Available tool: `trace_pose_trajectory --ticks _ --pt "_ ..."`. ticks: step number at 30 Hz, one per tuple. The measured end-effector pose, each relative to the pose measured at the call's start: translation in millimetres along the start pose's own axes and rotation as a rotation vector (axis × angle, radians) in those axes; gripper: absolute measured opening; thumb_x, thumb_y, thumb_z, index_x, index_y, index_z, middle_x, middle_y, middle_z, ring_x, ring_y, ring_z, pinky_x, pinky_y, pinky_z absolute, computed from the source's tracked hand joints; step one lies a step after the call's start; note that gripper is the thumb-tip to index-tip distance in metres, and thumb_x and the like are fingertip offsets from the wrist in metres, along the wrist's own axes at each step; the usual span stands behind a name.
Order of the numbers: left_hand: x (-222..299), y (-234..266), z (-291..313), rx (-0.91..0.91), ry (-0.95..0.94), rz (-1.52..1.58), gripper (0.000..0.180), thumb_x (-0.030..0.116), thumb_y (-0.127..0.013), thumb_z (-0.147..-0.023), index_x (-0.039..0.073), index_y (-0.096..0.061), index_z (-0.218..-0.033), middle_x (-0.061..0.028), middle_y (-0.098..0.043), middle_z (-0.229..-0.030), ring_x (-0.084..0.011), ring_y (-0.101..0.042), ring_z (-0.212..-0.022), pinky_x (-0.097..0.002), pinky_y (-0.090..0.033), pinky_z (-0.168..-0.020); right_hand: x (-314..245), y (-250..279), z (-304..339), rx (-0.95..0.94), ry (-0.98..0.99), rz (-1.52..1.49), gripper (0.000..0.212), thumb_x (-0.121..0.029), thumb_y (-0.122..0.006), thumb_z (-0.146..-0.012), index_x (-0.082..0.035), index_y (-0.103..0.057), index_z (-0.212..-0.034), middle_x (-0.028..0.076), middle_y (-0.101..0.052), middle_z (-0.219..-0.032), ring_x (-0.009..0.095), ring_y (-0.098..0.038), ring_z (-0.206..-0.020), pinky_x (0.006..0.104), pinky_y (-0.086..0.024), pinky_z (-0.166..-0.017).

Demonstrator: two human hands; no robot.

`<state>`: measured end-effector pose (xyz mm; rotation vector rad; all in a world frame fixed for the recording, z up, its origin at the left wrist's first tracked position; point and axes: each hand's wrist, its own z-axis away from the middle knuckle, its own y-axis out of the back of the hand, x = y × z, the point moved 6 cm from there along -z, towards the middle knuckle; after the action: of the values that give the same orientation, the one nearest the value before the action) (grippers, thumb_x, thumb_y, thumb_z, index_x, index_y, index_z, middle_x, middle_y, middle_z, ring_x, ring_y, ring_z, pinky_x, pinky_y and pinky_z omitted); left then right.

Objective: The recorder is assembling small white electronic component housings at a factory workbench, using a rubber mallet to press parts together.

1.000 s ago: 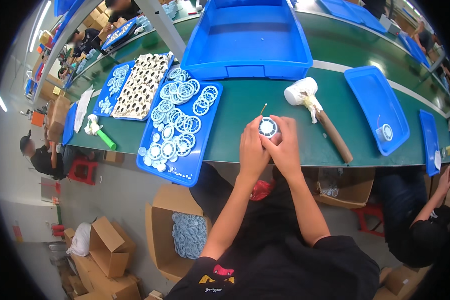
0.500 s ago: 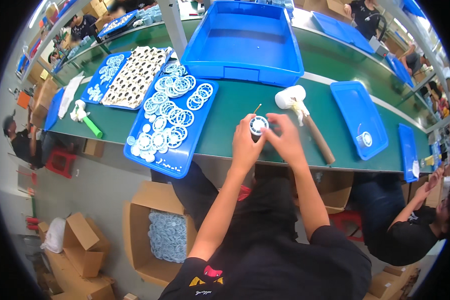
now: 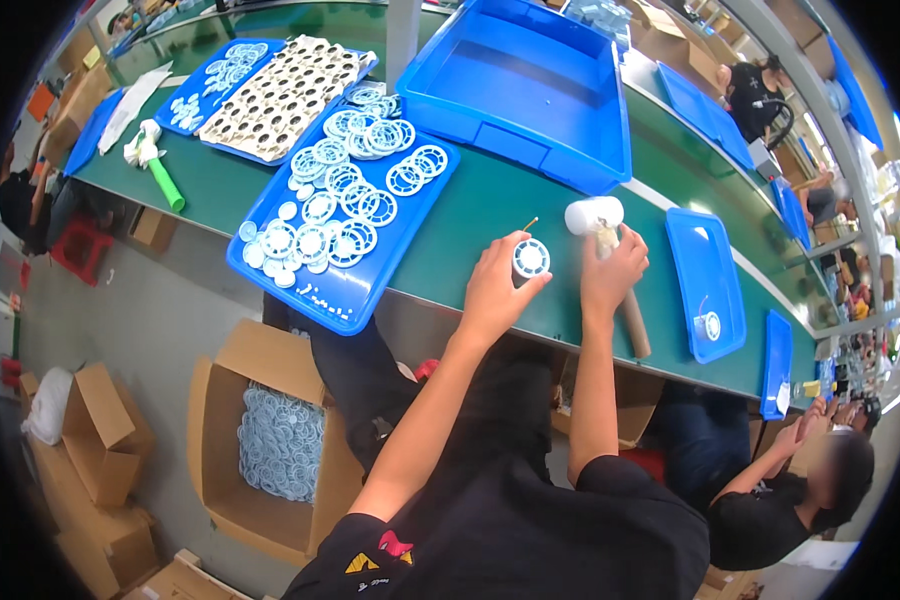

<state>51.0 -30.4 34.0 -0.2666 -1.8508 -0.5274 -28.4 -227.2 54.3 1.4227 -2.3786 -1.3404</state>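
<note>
My left hand (image 3: pixel 492 288) is closed around a small round part with a white slotted face (image 3: pixel 531 258), held over the front of the green table. A thin brownish wire or stick (image 3: pixel 530 224) pokes up beside its fingers. Just to the right, my right hand (image 3: pixel 615 275) wraps round the handle of a mallet, close below its white cylindrical head (image 3: pixel 594 214). Some whitish wrapping shows where head and handle meet. The brown handle (image 3: pixel 634 325) runs on below my hand toward the table's near edge.
Left of my hands, a blue tray (image 3: pixel 355 295) bears many slotted white discs. Behind stands a large blue bin (image 3: pixel 560 165); at right, a blue tray (image 3: pixel 715 275) holds one round part. Farther left lie an egg-carton-like tray (image 3: pixel 280 95) and a green-handled tool (image 3: pixel 166 184). A co-worker (image 3: pixel 795 490) sits at right.
My right hand has left the round part and moved right onto the mallet's handle. The left hand keeps the part. The whole view has shifted and turned somewhat.
</note>
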Motion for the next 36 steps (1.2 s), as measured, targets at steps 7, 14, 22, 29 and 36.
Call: trace_pose_trajectory --ticks 7,14,22,29,36 --pt "1 0 2 -0.007 0.012 0.015 0.06 0.026 -0.082 -0.086 0.01 -0.056 -0.137 -0.0148 -0.062 -0.133 -0.0356 -0.06 -0.124 -0.0434 -0.048 -0.104 7 -12 2 -0.19 0.052 0.164 0.075 -0.036 -0.08 -0.088 -0.006 -0.047 -0.149 0.02 -0.063 -0.124 0.04 -0.064 -0.112 0.0516 -0.049 -0.095" --pt "-6 4 -2 -0.017 -0.037 0.033 0.06 0.025 -0.083 -0.085 0.009 -0.057 -0.136 -0.0167 -0.064 -0.131 -0.0356 -0.062 -0.123 -0.0435 -0.049 -0.104 1 24 28 -0.286 0.108 0.029 0.07 -0.04 -0.076 -0.093 -0.007 -0.048 -0.148 0.021 -0.068 -0.115 0.044 -0.069 -0.097 0.0524 -0.054 -0.08" --pt "-6 1 -2 -0.04 -0.045 0.036 0.061 0.028 -0.083 -0.085 0.008 -0.057 -0.137 -0.0179 -0.065 -0.13 -0.0392 -0.062 -0.121 -0.0471 -0.048 -0.103 -19 69 25 -0.523 -0.314 -0.643 0.042 -0.044 -0.051 -0.111 -0.004 -0.061 -0.124 0.004 -0.063 -0.076 0.007 -0.055 -0.059 0.0245 -0.043 -0.05" --pt "-8 2 -4 -0.023 -0.039 0.063 0.061 0.028 -0.083 -0.085 0.008 -0.057 -0.137 -0.0173 -0.065 -0.129 -0.0391 -0.061 -0.121 -0.0471 -0.047 -0.104 -37 63 27 -0.576 -0.408 -0.894 0.046 -0.045 -0.048 -0.112 -0.003 -0.058 -0.129 0.001 -0.059 -0.077 0.005 -0.051 -0.057 0.0225 -0.04 -0.049" --pt "-5 2 0 -0.017 -0.021 0.04 0.06 0.028 -0.082 -0.085 0.009 -0.058 -0.136 -0.0165 -0.065 -0.13 -0.0382 -0.06 -0.122 -0.047 -0.045 -0.104 -35 67 34 -0.526 -0.41 -0.825 0.044 -0.043 -0.05 -0.112 -0.001 -0.06 -0.123 0.003 -0.061 -0.08 0.007 -0.053 -0.061 0.0241 -0.042 -0.052"
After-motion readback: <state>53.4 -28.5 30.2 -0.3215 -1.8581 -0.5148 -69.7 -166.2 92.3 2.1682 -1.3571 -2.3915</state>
